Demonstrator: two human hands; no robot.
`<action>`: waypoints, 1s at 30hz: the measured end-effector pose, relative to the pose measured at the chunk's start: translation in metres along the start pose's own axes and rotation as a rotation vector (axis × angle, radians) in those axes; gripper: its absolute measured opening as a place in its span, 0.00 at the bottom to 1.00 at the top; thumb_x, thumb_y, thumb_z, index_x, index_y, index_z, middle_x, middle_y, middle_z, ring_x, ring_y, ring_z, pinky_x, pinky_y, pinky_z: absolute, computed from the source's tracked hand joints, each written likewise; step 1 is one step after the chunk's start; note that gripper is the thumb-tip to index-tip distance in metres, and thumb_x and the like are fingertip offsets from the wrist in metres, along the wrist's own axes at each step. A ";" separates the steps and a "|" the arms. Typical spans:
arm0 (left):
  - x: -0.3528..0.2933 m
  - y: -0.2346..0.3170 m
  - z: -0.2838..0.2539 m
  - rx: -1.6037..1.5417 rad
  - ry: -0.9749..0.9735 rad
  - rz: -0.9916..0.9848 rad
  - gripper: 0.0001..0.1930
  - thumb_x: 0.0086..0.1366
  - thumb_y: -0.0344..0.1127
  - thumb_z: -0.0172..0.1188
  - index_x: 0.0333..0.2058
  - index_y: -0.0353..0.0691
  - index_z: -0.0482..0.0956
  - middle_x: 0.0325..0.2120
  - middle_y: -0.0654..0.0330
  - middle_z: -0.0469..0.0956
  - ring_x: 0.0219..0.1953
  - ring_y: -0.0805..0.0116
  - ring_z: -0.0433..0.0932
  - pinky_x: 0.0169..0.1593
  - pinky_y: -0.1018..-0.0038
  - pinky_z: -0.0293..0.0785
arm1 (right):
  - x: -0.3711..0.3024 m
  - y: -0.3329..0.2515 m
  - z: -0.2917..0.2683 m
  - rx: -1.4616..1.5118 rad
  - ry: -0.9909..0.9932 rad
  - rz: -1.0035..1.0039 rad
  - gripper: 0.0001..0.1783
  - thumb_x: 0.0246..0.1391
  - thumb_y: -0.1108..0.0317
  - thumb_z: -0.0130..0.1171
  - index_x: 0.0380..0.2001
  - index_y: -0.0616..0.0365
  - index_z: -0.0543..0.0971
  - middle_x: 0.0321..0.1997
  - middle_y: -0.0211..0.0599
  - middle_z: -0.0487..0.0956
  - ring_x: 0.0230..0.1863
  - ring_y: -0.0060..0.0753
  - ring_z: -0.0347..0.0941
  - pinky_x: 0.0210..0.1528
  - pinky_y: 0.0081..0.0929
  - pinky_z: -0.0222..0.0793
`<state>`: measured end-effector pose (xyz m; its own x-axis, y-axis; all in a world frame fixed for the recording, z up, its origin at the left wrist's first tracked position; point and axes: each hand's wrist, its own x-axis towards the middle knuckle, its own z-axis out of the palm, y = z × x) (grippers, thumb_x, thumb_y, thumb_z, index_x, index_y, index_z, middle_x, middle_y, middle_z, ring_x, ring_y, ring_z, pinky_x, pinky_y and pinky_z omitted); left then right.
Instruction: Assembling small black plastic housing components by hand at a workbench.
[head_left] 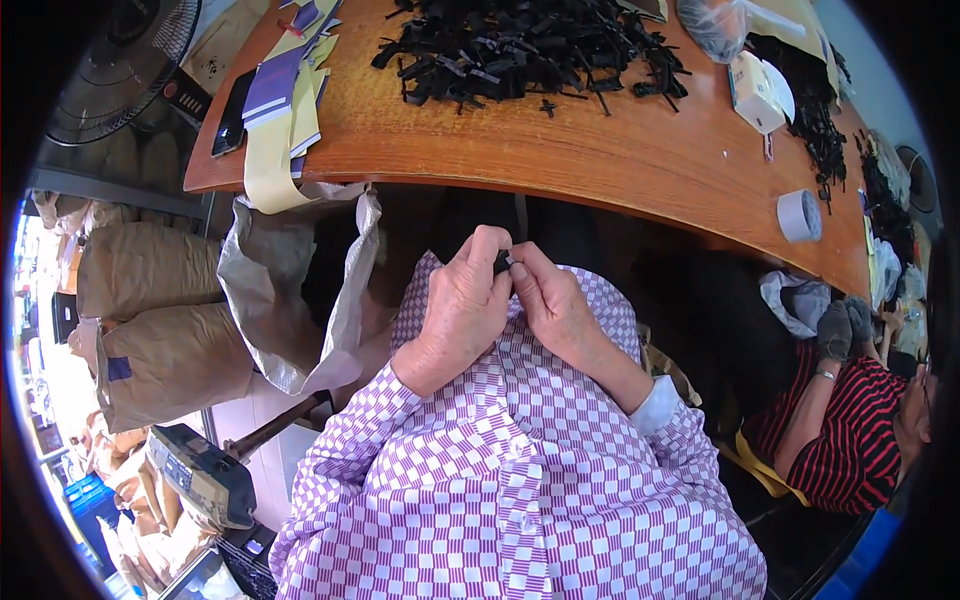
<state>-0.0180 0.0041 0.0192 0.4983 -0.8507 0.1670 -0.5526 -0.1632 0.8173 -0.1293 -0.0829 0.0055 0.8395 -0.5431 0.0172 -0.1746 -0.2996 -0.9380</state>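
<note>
Table, two hands, one black piece

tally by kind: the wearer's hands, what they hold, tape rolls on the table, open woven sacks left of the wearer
Bare left hand and bare right hand: 2
Small black piece: 1
Round pale-grey tape roll: 1
Open whitish woven sack: 1
Total: 5

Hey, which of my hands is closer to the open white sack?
Left. Your left hand sits right of the white sack, apart from it; your right hand is farther right.
</note>
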 end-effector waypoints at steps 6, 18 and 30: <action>0.006 -0.003 0.002 -0.314 0.012 -0.180 0.15 0.58 0.21 0.55 0.43 0.38 0.64 0.28 0.55 0.73 0.26 0.68 0.78 0.27 0.72 0.73 | 0.004 0.007 -0.002 0.272 0.021 -0.005 0.12 0.65 0.64 0.44 0.43 0.61 0.69 0.25 0.30 0.71 0.20 0.17 0.63 0.22 0.17 0.58; 0.005 -0.013 -0.018 -1.432 -0.315 -0.470 0.20 0.68 0.31 0.47 0.58 0.39 0.63 0.35 0.57 0.75 0.27 0.70 0.77 0.27 0.82 0.73 | 0.013 0.006 -0.017 0.756 -0.067 0.133 0.14 0.59 0.64 0.55 0.45 0.60 0.70 0.27 0.27 0.74 0.16 0.09 0.59 0.16 0.07 0.52; 0.002 -0.002 -0.012 -0.907 -0.497 -0.214 0.23 0.67 0.28 0.48 0.60 0.40 0.60 0.42 0.57 0.73 0.35 0.73 0.78 0.37 0.81 0.75 | 0.010 0.016 -0.039 0.700 -0.225 0.220 0.11 0.56 0.66 0.59 0.38 0.60 0.72 0.26 0.23 0.73 0.26 0.11 0.67 0.25 0.11 0.59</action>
<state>-0.0074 0.0089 0.0245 0.0830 -0.9908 -0.1067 0.3230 -0.0746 0.9435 -0.1438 -0.1238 0.0038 0.9206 -0.3377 -0.1963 -0.0465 0.4042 -0.9135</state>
